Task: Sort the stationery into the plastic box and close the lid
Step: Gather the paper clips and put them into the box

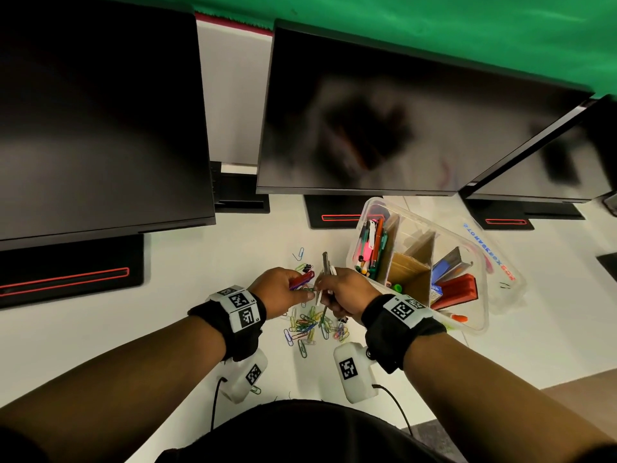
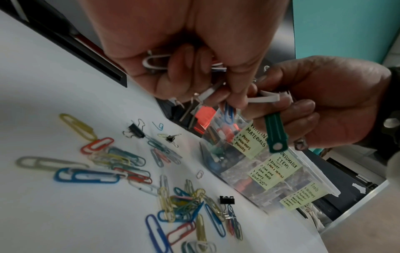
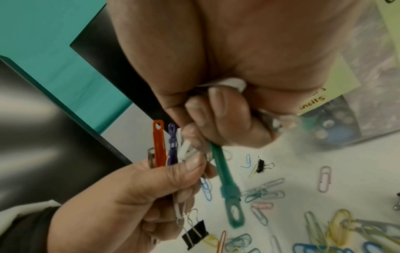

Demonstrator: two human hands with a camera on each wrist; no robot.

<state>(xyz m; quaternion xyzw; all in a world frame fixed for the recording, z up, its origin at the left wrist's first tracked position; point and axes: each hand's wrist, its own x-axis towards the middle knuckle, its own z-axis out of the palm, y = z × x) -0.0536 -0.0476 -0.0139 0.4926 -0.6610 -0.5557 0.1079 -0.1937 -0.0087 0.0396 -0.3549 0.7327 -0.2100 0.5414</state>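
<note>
Both hands meet above a pile of coloured paper clips (image 1: 310, 325) on the white desk. My left hand (image 1: 283, 290) grips a bundle of plastic fastener strips: an orange strip (image 3: 159, 145), a purple strip (image 3: 172, 143) and white ones, with a black binder clip (image 3: 194, 234) hanging below the fingers. My right hand (image 1: 347, 292) holds a green strip (image 3: 227, 186) together with white strips, its fingers curled round them. The clear plastic box (image 1: 367, 203) stands open to the right, divided into compartments with pens, cardboard and red items inside.
The clear lid (image 1: 507, 289) lies behind and right of the box. Yellow labels (image 2: 270, 171) line the box's front wall. Small binder clips (image 2: 136, 131) lie among the paper clips. Dark monitors (image 1: 384, 128) and their stands border the desk's far side.
</note>
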